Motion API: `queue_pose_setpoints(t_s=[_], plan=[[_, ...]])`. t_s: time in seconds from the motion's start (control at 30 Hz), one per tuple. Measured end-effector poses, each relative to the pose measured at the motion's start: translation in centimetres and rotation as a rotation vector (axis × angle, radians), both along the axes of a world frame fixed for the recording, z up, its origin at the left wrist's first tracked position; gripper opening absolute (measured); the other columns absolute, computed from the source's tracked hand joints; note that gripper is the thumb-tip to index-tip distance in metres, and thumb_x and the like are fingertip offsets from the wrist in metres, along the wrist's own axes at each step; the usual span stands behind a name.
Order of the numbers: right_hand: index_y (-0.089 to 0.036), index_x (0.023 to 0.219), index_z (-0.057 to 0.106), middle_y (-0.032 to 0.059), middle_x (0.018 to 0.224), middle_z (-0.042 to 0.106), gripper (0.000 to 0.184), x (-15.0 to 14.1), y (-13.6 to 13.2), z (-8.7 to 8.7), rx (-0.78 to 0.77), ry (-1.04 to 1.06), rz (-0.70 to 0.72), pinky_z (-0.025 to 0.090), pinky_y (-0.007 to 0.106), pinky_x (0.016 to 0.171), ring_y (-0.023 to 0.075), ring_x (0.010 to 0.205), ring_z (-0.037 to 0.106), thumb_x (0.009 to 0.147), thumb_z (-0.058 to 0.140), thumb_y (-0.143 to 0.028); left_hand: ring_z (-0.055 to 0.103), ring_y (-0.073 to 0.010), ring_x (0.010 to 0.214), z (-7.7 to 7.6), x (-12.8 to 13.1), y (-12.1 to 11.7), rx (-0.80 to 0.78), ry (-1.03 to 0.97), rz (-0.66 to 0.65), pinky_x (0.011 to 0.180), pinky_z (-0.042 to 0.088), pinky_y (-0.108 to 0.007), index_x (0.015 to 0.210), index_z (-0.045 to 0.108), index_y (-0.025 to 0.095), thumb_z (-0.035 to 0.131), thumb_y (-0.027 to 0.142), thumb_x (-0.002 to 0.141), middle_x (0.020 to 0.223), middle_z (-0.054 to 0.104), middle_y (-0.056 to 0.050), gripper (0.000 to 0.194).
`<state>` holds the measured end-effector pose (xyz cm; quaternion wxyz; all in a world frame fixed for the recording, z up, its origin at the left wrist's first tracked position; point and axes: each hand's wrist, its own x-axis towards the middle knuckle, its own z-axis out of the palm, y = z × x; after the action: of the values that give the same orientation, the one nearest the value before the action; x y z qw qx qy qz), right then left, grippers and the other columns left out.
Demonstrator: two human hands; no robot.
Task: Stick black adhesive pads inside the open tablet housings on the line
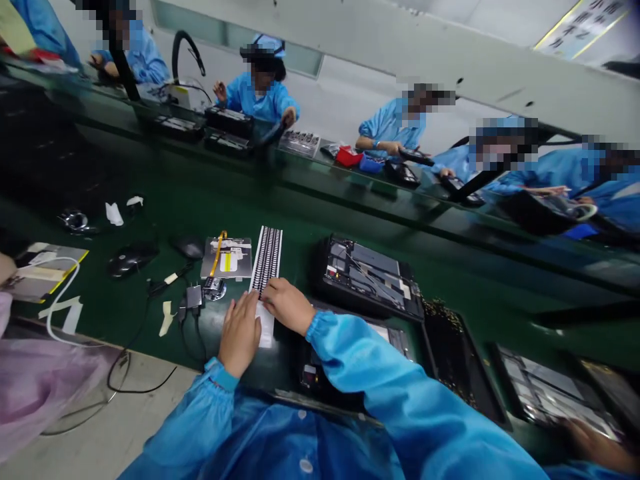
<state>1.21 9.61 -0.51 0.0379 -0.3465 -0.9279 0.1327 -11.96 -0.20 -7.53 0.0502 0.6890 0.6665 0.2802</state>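
Observation:
A long white strip with rows of small black pieces [267, 257] lies on the green bench [165, 220] in front of me. My left hand [240, 333] rests flat on the strip's near end, fingers stretched out. My right hand [286, 304] is beside it, fingers curled in a pinch at the strip's lower part; what it pinches is too small to make out. Both arms wear blue sleeves. An opened tablet body [370, 277] sits just right of my hands, and another [320, 373] lies partly hidden under my right forearm.
A grey plate with a yellow ribbon cable [227, 257] lies left of the strip. Two black mice [131, 259], cables and tape scraps are further left. More open devices [545, 390] lie at right. Several people in blue coats work across the raised green divider [350, 180].

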Motion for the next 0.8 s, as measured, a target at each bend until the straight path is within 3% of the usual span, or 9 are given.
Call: queue_pose_setpoints(t_s=[0.13, 0.3, 0.4, 0.5, 0.6, 0.67, 0.73, 0.8], plan=[[-0.013, 0.099, 0.068, 0.0119, 0.105, 0.063, 0.017, -1.0, 0.6, -1.9, 0.016, -0.059, -0.04, 0.05, 0.032, 0.087, 0.0214, 0.098, 0.058, 0.098, 0.051, -0.014, 0.048, -0.0267, 0.138, -0.3, 0.1, 0.2, -0.01, 0.008, 0.0, 0.117, 0.036, -0.051, 0.147, 0.037, 0.011, 0.045, 0.015, 0.091, 0.145, 0.054, -0.015, 0.056], [-0.009, 0.098, 0.065, 0.0185, 0.109, 0.061, 0.019, -1.8, 0.1, -2.4, 0.015, -0.054, -0.063, 0.052, 0.039, 0.087, 0.0261, 0.103, 0.056, 0.096, 0.047, -0.007, 0.047, -0.0281, 0.139, 0.0, 0.0, 0.1, -0.008, 0.029, -0.012, 0.117, 0.035, -0.053, 0.147, 0.037, 0.012, 0.044, 0.018, 0.093, 0.143, 0.056, -0.016, 0.055], [-0.012, 0.094, 0.064, 0.0148, 0.103, 0.063, 0.015, -1.5, 1.2, -0.9, -0.034, -0.037, -0.058, 0.052, 0.038, 0.091, 0.0236, 0.101, 0.057, 0.097, 0.049, -0.007, 0.045, -0.0315, 0.14, 0.3, -0.1, 0.5, -0.013, 0.026, -0.029, 0.117, 0.032, -0.056, 0.146, 0.039, 0.01, 0.045, 0.02, 0.093, 0.142, 0.056, -0.019, 0.055], [-0.017, 0.094, 0.058, 0.0078, 0.1, 0.061, 0.014, 2.0, 1.4, 3.0, -0.089, 0.127, -0.055, 0.05, 0.033, 0.095, 0.0178, 0.102, 0.057, 0.1, 0.047, -0.013, 0.043, -0.0342, 0.141, 0.5, -0.3, 0.9, -0.03, 0.016, -0.045, 0.117, 0.031, -0.059, 0.145, 0.041, 0.009, 0.046, 0.022, 0.094, 0.141, 0.056, -0.02, 0.053], [-0.02, 0.095, 0.053, 0.0084, 0.11, 0.057, 0.01, 8.3, -2.2, 7.5, -0.127, 0.541, -0.076, 0.049, 0.037, 0.097, 0.0189, 0.109, 0.056, 0.101, 0.046, -0.019, 0.042, -0.036, 0.141, 1.3, 0.2, 0.7, 0.013, -0.022, -0.051, 0.113, 0.037, -0.058, 0.14, 0.047, 0.012, 0.048, 0.026, 0.095, 0.146, 0.051, -0.02, 0.048], [-0.021, 0.094, 0.053, 0.0085, 0.111, 0.056, 0.009, 12.6, -6.5, 8.7, -0.149, 0.585, -0.177, 0.05, 0.038, 0.094, 0.0202, 0.107, 0.057, 0.101, 0.048, -0.02, 0.044, -0.0353, 0.139, 2.3, 1.2, -0.4, 0.108, -0.08, -0.036, 0.11, 0.041, -0.054, 0.133, 0.054, 0.015, 0.053, 0.027, 0.094, 0.149, 0.046, -0.02, 0.041], [-0.022, 0.098, 0.054, 0.0089, 0.11, 0.056, 0.005, 16.0, -11.0, 7.9, -0.164, 0.5, -0.244, 0.052, 0.037, 0.09, 0.0207, 0.105, 0.059, 0.1, 0.05, -0.02, 0.052, -0.0302, 0.133, 3.4, 3.0, -2.3, 0.205, -0.14, -0.096, 0.108, 0.045, -0.048, 0.125, 0.06, 0.019, 0.059, 0.023, 0.092, 0.142, 0.054, -0.016, 0.034], [-0.022, 0.1, 0.055, 0.01, 0.111, 0.057, 0.006, 18.1, -14.8, 5.7, -0.151, 0.41, -0.305, 0.054, 0.037, 0.088, 0.0212, 0.104, 0.06, 0.099, 0.05, -0.019, 0.059, -0.0241, 0.124, 4.2, 5.2, -4.5, 0.247, -0.18, -0.265, 0.106, 0.048, -0.042, 0.12, 0.062, 0.021, 0.061, 0.017, 0.09, 0.126, 0.066, -0.009, 0.03]])
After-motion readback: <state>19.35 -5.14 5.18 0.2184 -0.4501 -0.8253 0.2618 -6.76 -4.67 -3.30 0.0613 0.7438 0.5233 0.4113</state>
